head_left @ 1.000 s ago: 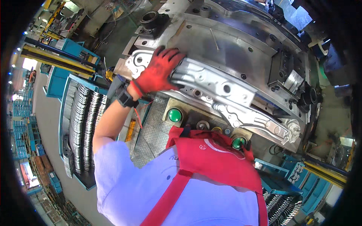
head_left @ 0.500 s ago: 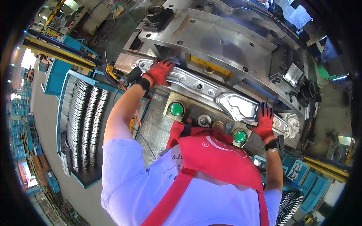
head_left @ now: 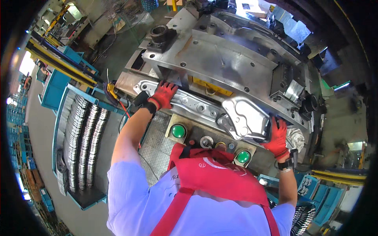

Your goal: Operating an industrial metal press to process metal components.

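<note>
A long, silvery stamped metal panel [head_left: 201,107] with holes and raised ribs lies across the front ledge of a heavy steel die. Its broad right end [head_left: 247,118] is tilted up and catches the light. My left hand [head_left: 163,95], in a red glove, grips the panel near its narrow left end, fingers over the far edge. At the broad end, my right hand [head_left: 277,138], also red-gloved, holds the outer edge with the fingers pointing away from me. The thumbs are partly hidden.
Just in front of me is a control box with two green buttons [head_left: 178,131]. The steel die [head_left: 220,59] rises behind the panel. A blue rack [head_left: 59,129] of stacked metal parts stands at left. A crumpled white cloth [head_left: 295,139] lies beyond my right hand.
The panel's broad right end has tipped up, with my right hand still at its edge. My left hand keeps its place on the panel. The whole view has shifted slightly.
</note>
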Demonstrator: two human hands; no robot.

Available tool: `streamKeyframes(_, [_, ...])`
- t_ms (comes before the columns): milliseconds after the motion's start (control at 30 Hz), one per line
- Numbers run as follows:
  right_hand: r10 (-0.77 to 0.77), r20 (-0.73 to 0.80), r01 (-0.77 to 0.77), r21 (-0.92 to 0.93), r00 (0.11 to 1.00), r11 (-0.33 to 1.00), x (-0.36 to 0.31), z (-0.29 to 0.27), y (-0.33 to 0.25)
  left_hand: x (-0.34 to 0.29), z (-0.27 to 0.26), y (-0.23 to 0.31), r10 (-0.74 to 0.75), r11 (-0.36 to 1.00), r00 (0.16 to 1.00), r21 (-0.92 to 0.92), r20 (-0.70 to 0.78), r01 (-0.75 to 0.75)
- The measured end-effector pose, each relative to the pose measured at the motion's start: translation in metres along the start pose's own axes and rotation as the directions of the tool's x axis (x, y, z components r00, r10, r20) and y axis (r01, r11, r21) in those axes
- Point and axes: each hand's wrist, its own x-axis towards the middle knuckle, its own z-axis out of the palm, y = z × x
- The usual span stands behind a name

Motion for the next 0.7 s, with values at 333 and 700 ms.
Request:
streamKeyframes(333, [-0.066, -0.171, 0.021, -0.248, 0.983, 0.969, 0.193, -0.118, -0.041, -0.001, 0.006, 0.000, -0.010, 1.000, 0.999, 0.001, -0.032, 0.010])
streamKeyframes(700, [0.024, 0.144, 0.025, -0.334, 0.989, 0.942, 0.370, -0.084, 0.038, -0.009, 0.005, 0.002, 0.002, 0.986, 0.985, -0.161, -0.172, -0.031])
